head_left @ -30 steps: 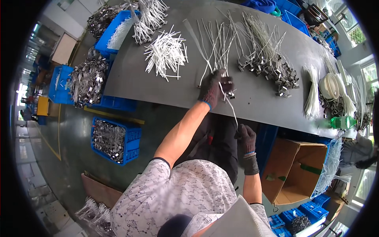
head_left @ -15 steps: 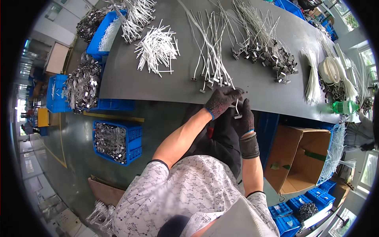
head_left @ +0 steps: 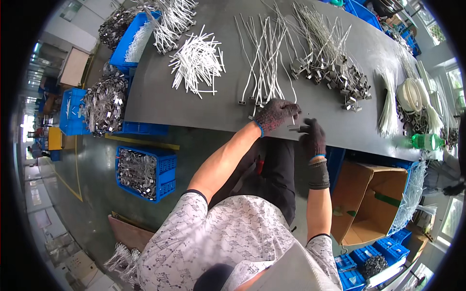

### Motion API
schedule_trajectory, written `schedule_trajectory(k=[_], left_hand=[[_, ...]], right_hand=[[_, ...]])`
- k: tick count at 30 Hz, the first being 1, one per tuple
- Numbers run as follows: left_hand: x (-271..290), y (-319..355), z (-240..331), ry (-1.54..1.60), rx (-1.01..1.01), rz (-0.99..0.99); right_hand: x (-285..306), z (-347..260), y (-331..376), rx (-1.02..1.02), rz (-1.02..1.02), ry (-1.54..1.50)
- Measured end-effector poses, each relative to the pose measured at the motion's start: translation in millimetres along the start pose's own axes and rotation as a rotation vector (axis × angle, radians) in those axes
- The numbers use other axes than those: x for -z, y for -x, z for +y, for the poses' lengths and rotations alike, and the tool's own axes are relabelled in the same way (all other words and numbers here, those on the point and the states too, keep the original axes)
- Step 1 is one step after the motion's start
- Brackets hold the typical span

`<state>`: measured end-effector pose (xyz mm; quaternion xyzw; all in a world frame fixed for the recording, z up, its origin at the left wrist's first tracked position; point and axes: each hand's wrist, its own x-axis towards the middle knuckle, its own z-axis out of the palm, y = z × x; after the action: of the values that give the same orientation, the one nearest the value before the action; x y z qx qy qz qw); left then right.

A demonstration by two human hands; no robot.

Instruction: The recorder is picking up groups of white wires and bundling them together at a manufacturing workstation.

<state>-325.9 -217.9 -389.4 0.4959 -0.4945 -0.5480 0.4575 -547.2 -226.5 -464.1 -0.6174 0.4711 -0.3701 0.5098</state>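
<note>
- Far left: one blue crate (head_left: 73, 114) beside a heap of metal-ended cables (head_left: 104, 104), too many to count.
- On the floor: one blue basket (head_left: 167, 177) filled with similar pieces.
- On the grey table (head_left: 170, 109): one pile of short white tubes (head_left: 198, 63), too heaped to count.
- Next, one loose spread of white cables (head_left: 262, 63), overlapping too much for an exact count.
- The gloved left hand (head_left: 275, 116), fingers closed, pinches one white cable (head_left: 293, 119); its single metal end (head_left: 294, 128) sticks out just below the fingertips.
- The gloved right hand (head_left: 313, 139) has its fingertips right beside that metal end; I cannot tell whether they grip it.
- Beyond: one pile of dark-ended cables (head_left: 335, 75), uncountable.
- Below the table: one open cardboard box (head_left: 352, 194).
- Far right: one white bundle (head_left: 388, 106), then one green bottle (head_left: 428, 142), any print too small to read.
</note>
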Motion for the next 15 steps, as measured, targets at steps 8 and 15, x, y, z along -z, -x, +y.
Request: schedule_trajectory(k=[8,15], left_hand=[[64.8,-15.8,-18.7,-0.136,0.160,0.148],[193.2,9.0,-80.5,-1.101,0.582,0.870]], right_hand=[[116.0,29.1,-79.4,-0.164,0.564,1.016],[132.8,36.8,-105.3,-0.327,0.394,1.078]])
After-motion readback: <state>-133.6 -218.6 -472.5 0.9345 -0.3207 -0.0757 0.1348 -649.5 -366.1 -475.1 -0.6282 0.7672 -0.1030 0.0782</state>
